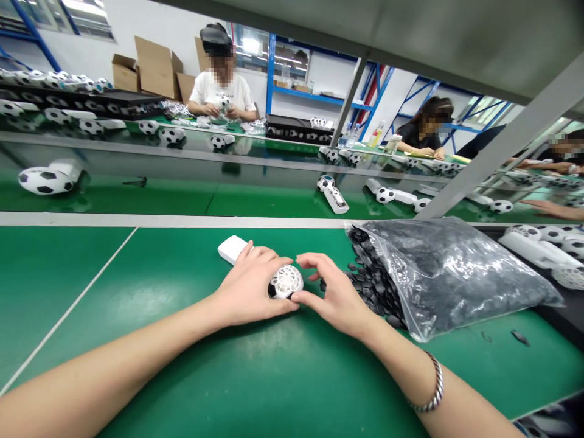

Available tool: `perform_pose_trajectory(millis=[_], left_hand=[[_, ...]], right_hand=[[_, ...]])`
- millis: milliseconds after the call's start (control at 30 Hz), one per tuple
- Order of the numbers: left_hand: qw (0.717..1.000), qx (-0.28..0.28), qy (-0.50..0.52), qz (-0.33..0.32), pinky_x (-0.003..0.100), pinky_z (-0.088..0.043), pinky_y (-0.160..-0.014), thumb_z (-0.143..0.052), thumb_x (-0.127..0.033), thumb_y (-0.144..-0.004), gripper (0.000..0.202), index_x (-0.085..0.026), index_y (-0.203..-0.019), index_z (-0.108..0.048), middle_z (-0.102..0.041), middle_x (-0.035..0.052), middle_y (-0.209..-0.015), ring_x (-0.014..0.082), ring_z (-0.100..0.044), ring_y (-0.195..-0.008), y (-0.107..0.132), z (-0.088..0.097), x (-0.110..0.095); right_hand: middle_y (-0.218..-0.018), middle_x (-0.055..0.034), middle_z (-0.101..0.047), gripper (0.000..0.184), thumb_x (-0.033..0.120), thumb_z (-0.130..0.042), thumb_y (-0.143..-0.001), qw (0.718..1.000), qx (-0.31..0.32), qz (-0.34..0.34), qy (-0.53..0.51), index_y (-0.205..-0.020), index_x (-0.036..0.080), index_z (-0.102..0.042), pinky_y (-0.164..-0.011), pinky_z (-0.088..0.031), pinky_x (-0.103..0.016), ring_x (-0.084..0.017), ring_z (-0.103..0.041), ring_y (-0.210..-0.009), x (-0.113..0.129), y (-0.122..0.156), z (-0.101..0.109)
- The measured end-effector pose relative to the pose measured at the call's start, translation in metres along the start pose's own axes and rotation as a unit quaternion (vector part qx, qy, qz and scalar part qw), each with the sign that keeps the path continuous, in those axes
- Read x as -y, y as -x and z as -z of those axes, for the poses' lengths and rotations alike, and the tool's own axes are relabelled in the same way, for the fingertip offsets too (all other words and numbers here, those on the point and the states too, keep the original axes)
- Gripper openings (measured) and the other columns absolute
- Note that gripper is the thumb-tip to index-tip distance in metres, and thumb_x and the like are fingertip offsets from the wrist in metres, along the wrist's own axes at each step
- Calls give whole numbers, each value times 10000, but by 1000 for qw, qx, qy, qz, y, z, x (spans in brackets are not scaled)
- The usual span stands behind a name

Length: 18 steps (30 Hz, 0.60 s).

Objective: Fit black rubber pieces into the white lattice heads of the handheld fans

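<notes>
The white lattice ball [286, 281] sits over the green desk [91, 292] between both hands, its left part hidden by fingers, with only a black patch showing at the edge. The left grip [249, 286] is pressed around the ball's left side, and a white handle [231, 249] pokes out from under that hand, the rest of it covered. The right grip [335, 292] is spread, its fingertips [301, 260] reaching the ball's right side; whether they press it is hard to tell. Just right of the ball, loose black pieces [365, 286] spill from a clear plastic bag [449, 274].
</notes>
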<state>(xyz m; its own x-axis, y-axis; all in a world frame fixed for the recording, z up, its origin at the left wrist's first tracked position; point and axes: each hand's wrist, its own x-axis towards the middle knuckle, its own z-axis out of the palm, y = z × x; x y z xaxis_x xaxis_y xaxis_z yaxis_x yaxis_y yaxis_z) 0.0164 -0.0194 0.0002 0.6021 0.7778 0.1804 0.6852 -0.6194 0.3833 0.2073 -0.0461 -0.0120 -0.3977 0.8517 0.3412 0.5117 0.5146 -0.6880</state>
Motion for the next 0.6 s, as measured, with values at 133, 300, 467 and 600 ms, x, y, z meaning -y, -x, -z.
perform_pose_trajectory(millis=[133, 300, 467, 600], left_hand=[[1000, -15, 5, -1, 528, -142, -1042, -590, -547, -655, 533, -225, -1075, -533, -550, 30, -936, 240, -464, -992, 0, -1, -1], [999, -21, 16, -17, 471, -224, -1027, -587, -487, -687, 438, -210, -1024, -545, -541, 28, -895, 215, -481, -931, 0, 1, -1], [998, 3, 38, -51, 494, -116, -1073, -634, -567, -620, 657, -199, -1141, -474, -539, 62, -1041, 251, -419, -1092, -1, -1, 5], [997, 36, 55, -38, 530, -62, -1072, -626, -505, -671, 610, -229, -1186, -450, -509, 69, -1194, 284, -243, -1269, 0, 2, 6]], right_hand=[[-1288, -74, -425, 492, 243, -529, -853, 994, 79, -37, -64, -1292, 228, -309, -901, -444, -333, -187, -431, -1150, -2, 0, -3], [-1233, -65, -476, 425, 223, -498, -874, 994, 75, -30, -69, -1266, 220, -333, -923, -422, -333, -173, -478, -1095, 5, -3, -7], [-1075, -75, -531, 237, 322, -433, -907, 988, 15, -94, 120, -1085, 188, -515, -865, -432, -330, -186, -518, -1004, -6, -7, 12], [-965, -94, -547, 224, 344, -581, -815, 909, 17, -200, 365, -951, 166, -574, -697, -448, -327, -253, -535, -937, -17, -6, 30]])
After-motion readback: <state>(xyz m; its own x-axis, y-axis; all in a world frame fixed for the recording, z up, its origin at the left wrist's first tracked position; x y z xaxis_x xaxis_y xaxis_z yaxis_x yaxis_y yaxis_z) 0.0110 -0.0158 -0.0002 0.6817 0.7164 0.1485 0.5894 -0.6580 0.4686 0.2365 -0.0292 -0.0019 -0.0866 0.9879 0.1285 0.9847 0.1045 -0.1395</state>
